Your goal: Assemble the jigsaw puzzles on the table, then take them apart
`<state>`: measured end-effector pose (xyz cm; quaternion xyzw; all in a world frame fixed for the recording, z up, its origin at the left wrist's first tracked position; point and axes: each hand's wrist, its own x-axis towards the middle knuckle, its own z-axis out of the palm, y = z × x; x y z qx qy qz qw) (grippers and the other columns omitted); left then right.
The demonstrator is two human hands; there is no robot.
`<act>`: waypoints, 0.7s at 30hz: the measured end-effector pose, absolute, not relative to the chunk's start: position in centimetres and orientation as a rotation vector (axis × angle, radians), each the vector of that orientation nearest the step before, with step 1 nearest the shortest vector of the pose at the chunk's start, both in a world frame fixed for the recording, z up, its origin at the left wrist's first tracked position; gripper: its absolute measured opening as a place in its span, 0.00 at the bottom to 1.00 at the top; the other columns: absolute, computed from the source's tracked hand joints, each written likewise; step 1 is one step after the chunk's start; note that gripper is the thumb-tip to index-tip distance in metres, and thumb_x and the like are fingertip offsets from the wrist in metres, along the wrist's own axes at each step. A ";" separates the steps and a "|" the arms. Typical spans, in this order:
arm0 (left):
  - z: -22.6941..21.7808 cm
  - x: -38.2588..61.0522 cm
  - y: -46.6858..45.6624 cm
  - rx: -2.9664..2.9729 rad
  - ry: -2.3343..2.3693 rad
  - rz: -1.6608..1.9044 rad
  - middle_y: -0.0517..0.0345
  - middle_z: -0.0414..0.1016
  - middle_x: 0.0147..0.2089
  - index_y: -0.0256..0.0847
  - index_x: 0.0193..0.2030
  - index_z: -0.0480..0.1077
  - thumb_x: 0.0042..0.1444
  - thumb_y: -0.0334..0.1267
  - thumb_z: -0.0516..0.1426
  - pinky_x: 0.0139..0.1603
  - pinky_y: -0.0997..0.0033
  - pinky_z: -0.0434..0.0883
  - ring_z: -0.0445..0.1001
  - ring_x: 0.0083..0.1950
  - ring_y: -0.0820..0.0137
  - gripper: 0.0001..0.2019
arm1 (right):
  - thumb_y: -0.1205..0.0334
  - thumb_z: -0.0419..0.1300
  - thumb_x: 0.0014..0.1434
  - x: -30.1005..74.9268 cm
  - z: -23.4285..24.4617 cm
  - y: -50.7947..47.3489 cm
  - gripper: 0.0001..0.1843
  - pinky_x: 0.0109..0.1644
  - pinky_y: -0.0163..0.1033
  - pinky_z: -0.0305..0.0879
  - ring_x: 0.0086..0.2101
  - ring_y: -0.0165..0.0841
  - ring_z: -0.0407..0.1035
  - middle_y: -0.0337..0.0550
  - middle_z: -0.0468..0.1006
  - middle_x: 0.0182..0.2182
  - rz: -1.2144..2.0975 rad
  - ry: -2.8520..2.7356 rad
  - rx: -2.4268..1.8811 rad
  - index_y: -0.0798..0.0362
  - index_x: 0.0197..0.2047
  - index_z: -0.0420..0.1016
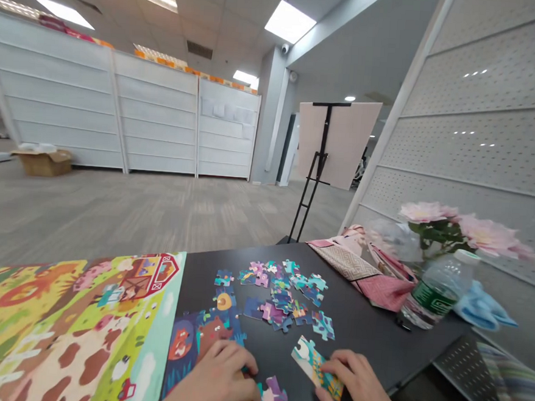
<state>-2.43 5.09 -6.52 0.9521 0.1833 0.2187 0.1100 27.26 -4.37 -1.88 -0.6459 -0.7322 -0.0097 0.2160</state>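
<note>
Jigsaw pieces lie on a dark table. My right hand point(361, 387) pinches a short strip of joined puzzle pieces point(308, 357) at its near end, thumb below and fingers above; the strip is tilted. The fingers of my left hand point(224, 374) are curled down on puzzle pieces point(272, 397) at the near edge, partly covering them. Left of that hand is a joined puzzle section point(181, 341) with a bear and a fox-like animal on dark blue. Loose puzzle pieces point(283, 296) form a scattered pile beyond both hands.
A colourful farm picture board point(102, 335) covers the table's left side. To the right are a pink patterned pouch point(367, 271), a water bottle point(435, 291), pink flowers point(467, 230) and a blue cloth point(486, 307). An easel point(318, 161) stands beyond the table.
</note>
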 end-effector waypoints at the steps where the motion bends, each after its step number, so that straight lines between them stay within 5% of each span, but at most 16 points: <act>1: -6.7 -2.4 5.1 2.799 0.533 0.654 0.61 0.72 0.51 0.52 0.45 0.74 0.63 0.42 0.65 0.55 0.65 0.62 0.72 0.50 0.65 0.06 | 0.57 0.63 0.58 27.4 -2.0 -4.2 0.12 0.50 0.44 0.76 0.44 0.42 0.78 0.48 0.82 0.44 0.043 -2.012 -1.802 0.47 0.45 0.81; 8: -7.9 -2.1 5.4 2.849 0.519 0.725 0.63 0.73 0.50 0.52 0.44 0.75 0.66 0.43 0.64 0.53 0.67 0.62 0.72 0.49 0.67 0.03 | 0.62 0.58 0.59 29.9 -2.7 -3.1 0.24 0.61 0.45 0.70 0.56 0.42 0.74 0.50 0.78 0.57 0.273 -1.966 -1.713 0.49 0.59 0.74; 15: -7.5 -2.2 5.6 2.875 0.526 0.707 0.63 0.73 0.50 0.53 0.46 0.74 0.67 0.42 0.63 0.52 0.68 0.62 0.72 0.50 0.68 0.03 | 0.59 0.58 0.65 29.9 -2.4 -3.0 0.12 0.57 0.45 0.74 0.53 0.42 0.75 0.49 0.82 0.50 0.209 -2.121 -1.533 0.46 0.48 0.82; 21: -6.8 -2.1 5.5 2.940 0.549 0.716 0.67 0.75 0.51 0.52 0.44 0.74 0.65 0.40 0.66 0.53 0.69 0.61 0.72 0.49 0.70 0.05 | 0.53 0.58 0.64 33.8 -2.7 -1.8 0.15 0.54 0.43 0.76 0.49 0.42 0.78 0.51 0.82 0.50 0.056 -1.940 -1.618 0.48 0.47 0.82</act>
